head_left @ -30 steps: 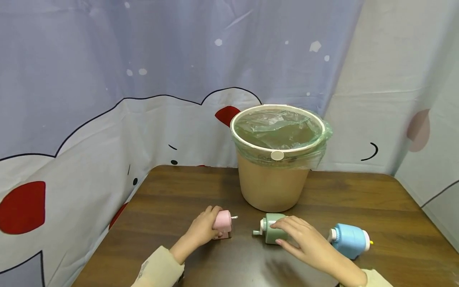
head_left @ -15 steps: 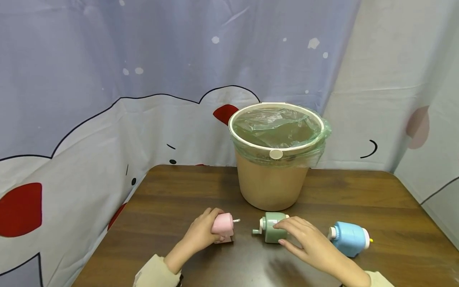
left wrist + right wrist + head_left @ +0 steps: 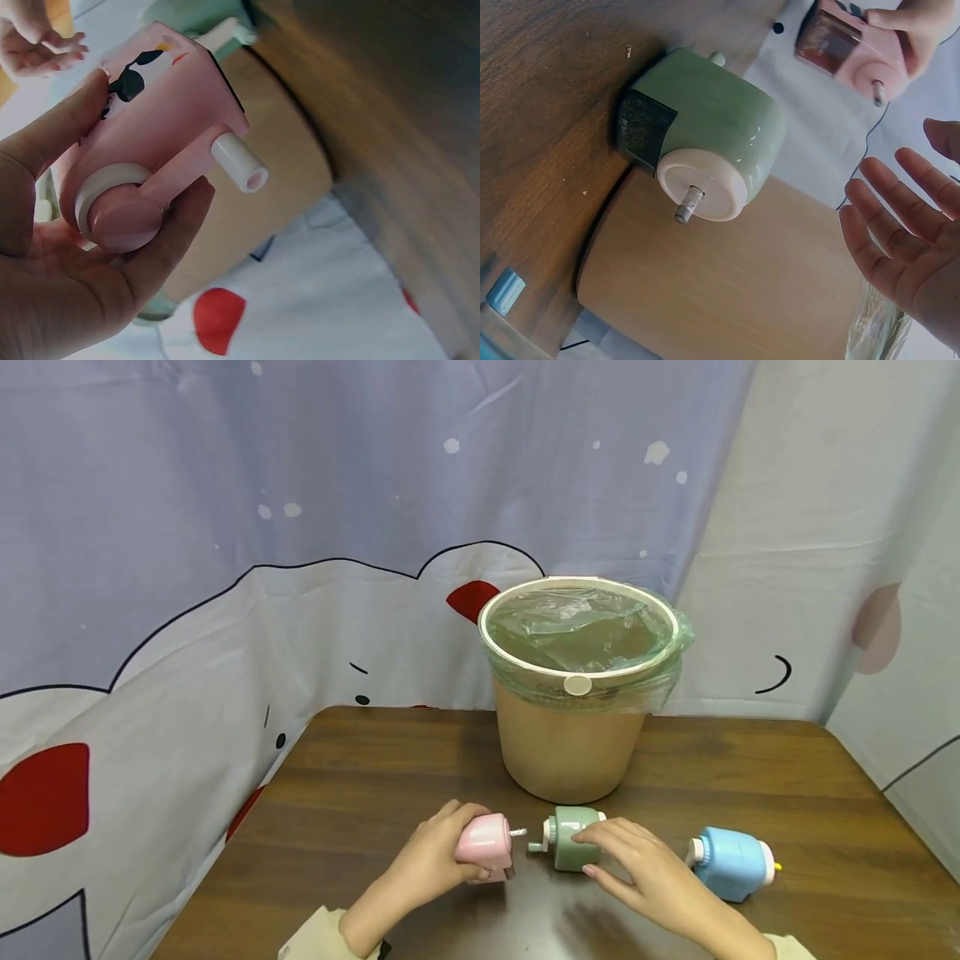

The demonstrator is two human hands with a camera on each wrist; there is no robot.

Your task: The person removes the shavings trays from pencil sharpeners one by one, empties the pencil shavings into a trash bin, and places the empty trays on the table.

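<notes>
Evidently, your left hand (image 3: 431, 864) curls round the pink sharpener (image 3: 482, 846), probably for steadiness, its crank handle (image 3: 238, 160) jutting clear | your right hand (image 3: 652, 877), relaxed and spread, holds nothing beside the green sharpener (image 3: 716, 112), right of that grip.

No text is legible, neither the faint marks on the bucket (image 3: 570, 752) nor those on the green sharpener (image 3: 720, 112).

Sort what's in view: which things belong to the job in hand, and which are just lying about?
Likely in the job:
Pink sharpener, in the left hand
Green sharpener, beside the right hand

Apparently idle, in neither hand:
Blue sharpener
Bin
</notes>
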